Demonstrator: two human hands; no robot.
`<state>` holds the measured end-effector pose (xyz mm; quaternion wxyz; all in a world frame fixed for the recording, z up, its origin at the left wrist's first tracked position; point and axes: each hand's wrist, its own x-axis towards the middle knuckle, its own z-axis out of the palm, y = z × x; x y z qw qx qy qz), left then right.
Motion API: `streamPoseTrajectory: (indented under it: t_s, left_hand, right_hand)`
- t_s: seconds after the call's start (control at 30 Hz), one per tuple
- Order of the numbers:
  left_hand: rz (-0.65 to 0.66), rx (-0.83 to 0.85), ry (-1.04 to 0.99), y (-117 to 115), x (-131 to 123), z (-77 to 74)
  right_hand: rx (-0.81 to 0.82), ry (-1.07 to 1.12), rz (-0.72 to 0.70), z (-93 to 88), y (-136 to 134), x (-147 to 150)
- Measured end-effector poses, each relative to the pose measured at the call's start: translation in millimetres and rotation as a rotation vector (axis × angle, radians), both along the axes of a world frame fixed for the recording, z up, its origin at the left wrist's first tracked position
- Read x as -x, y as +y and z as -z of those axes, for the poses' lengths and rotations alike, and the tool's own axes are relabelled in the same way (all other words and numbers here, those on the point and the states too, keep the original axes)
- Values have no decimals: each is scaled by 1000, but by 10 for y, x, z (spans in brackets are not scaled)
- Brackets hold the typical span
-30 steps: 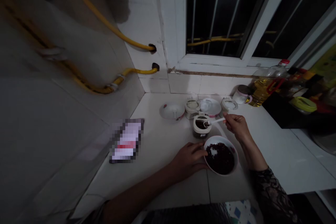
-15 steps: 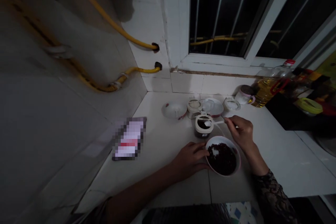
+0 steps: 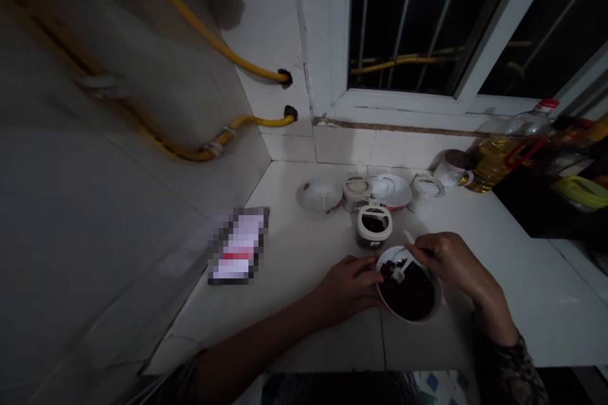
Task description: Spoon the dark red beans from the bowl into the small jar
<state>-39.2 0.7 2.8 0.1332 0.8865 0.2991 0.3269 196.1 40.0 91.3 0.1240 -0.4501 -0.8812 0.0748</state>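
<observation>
A white bowl [image 3: 439, 305] holds dark red-brown flakes, with a small white patch at their left side. My left hand [image 3: 346, 288] is closed on the bowl's left rim, fingers on the edge. My right hand [image 3: 441, 256] pinches the handle of a small white spoon [image 3: 403, 270], whose head is down in the bowl over the white patch. Just behind the bowl stands a square jar [image 3: 371, 242] with a pale lid frame and dark contents visible through its top.
Along the back wall are a shallow bowl [image 3: 313, 197], a seasoning jar [image 3: 355, 196], a second bowl [image 3: 401, 193], another jar [image 3: 422, 195] and a mug [image 3: 451, 169]. An oil bottle [image 3: 494, 155] stands at right beside a black box [image 3: 527, 209]. A blurred-out phone-like object [image 3: 240, 247] leans at left.
My right hand has moved down with the spoon, from over the dark jar into the bowl. My left hand stays on the bowl's rim. The view has shifted slightly.
</observation>
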Motion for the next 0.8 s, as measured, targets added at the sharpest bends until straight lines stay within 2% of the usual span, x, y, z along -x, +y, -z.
streamPoseTrajectory:
  t_s: [0.1,0.27,0.47,0.67,0.8]
  left_hand:
    - [13,-3,-21,-2,4,3]
    - [18,-5,-33,-10,9,-28]
    - [19,-13,-17,-14,8,-44]
    - [25,-9,-23,-12,5,-44]
    - [32,-9,-18,-5,2,-45]
  right_hand:
    - [142,95,-36,43,23,-24]
    - [162,200,70,89,62,-81]
    - [316,207,24,178,55,17]
    - [519,450,78,206,125,-66]
    - [522,479,125,188,152,-67]
